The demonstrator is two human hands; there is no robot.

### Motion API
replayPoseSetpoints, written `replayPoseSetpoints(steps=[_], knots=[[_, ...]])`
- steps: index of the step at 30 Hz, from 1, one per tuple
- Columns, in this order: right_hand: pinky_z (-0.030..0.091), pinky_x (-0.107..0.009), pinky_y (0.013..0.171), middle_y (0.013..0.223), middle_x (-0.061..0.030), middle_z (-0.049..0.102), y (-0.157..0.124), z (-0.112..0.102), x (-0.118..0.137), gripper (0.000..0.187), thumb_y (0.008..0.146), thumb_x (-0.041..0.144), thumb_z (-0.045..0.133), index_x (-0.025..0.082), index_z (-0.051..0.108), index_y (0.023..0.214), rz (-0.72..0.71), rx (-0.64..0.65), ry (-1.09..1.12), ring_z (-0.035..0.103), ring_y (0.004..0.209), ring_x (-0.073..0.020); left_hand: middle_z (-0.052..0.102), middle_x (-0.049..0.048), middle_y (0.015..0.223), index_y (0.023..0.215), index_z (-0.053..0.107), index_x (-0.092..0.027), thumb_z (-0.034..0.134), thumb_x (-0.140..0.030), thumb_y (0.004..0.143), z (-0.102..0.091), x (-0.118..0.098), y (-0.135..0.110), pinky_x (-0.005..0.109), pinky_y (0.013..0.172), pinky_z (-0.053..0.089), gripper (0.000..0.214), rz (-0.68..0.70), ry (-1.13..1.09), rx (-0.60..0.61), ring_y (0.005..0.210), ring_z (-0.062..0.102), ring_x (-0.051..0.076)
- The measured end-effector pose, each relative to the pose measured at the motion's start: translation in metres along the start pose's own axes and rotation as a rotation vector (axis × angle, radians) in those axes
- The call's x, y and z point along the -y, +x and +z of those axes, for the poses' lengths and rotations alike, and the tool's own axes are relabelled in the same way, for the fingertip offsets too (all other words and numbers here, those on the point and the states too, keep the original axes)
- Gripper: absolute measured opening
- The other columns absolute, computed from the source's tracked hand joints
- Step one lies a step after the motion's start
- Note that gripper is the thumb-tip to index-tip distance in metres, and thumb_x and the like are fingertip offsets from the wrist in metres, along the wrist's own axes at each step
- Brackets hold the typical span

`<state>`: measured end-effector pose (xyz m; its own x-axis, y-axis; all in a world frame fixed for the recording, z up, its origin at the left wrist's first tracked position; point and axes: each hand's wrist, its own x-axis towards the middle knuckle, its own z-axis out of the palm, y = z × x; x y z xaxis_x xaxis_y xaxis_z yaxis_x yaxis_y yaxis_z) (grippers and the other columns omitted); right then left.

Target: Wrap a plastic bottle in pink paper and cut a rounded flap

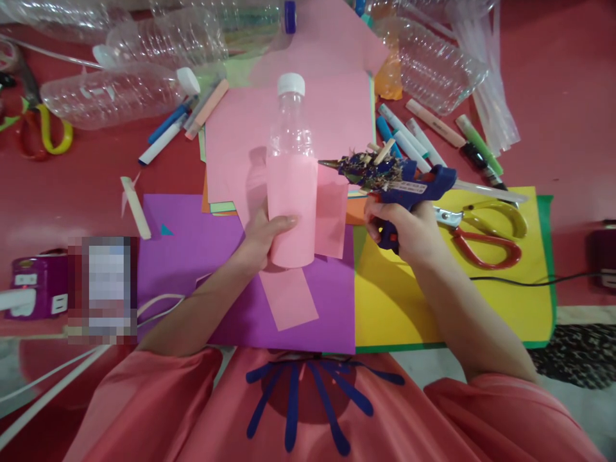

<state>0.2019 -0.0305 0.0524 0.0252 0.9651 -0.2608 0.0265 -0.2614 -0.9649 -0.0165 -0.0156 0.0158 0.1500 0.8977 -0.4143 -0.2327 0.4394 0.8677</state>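
Observation:
My left hand (267,237) grips a clear plastic bottle (292,128) by its lower left side, thumb across the front. Pink paper (292,199) wraps the bottle's body up to the shoulder, and a white cap tops it. In my right hand (404,228) is a blue hot glue gun (409,186), its front crusted with debris and a clear glue stick out of its back. The nozzle points left, at the upper right edge of the wrapped paper; whether it touches cannot be told. A pink paper piece (331,221) shows right of the bottle, another (291,301) below it.
Purple (183,269) and yellow (399,308) sheets cover the front. Scissors (486,234) lie beside my right wrist, with a black cord nearby. Clear bottles (115,96), markers (166,131) and glue sticks (486,83) lie farther back. A blurred phone-like object (108,282) and purple power adapter (41,282) sit left.

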Motion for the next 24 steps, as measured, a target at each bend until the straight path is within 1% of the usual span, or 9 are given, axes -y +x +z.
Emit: replayPoseSetpoints(steps=[5,16,21,24], knots=[[0.036,-0.026,0.040,0.049,0.0037,0.051,0.0009,0.0003,-0.0004,0.011,0.069,0.024,0.062,0.022,0.054,0.062,0.004,-0.013,0.016,0.045,0.040,-0.0101,0.066,0.0023,0.093,0.115,0.057,-0.024,0.081,-0.040,0.049,0.0018,-0.0014,-0.0013,0.033,0.070,0.053,0.072,0.008,0.006,0.013,0.088,0.064,0.023],[0.035,-0.027,0.040,0.049,0.0041,0.050,0.0034,-0.0023,-0.0037,0.014,0.068,0.026,0.062,0.023,0.051,0.060,-0.001,-0.018,-0.018,0.042,0.039,-0.0095,0.066,0.0034,0.096,0.120,0.053,-0.024,0.077,-0.045,0.054,-0.0006,0.0007,0.0000,0.038,0.073,0.054,0.074,0.044,0.055,0.058,0.091,0.065,0.026],[0.035,-0.027,0.040,0.049,0.0035,0.049,0.0022,-0.0023,-0.0037,0.013,0.066,0.026,0.062,0.023,0.051,0.060,0.033,-0.039,-0.016,0.044,0.039,-0.0099,0.067,0.0024,0.094,0.120,0.053,-0.025,0.079,-0.041,0.052,-0.0014,0.0009,0.0004,0.034,0.068,0.054,0.074,0.012,0.016,0.021,0.087,0.065,0.024],[0.038,-0.028,0.042,0.049,0.0028,0.050,0.0019,-0.0018,-0.0028,0.014,0.064,0.026,0.063,0.023,0.050,0.058,0.034,-0.041,-0.003,0.046,0.040,-0.0112,0.067,0.0019,0.094,0.120,0.054,-0.025,0.078,-0.039,0.052,-0.0018,0.0009,0.0001,0.033,0.066,0.054,0.073,-0.001,0.004,-0.014,0.086,0.065,0.023]])
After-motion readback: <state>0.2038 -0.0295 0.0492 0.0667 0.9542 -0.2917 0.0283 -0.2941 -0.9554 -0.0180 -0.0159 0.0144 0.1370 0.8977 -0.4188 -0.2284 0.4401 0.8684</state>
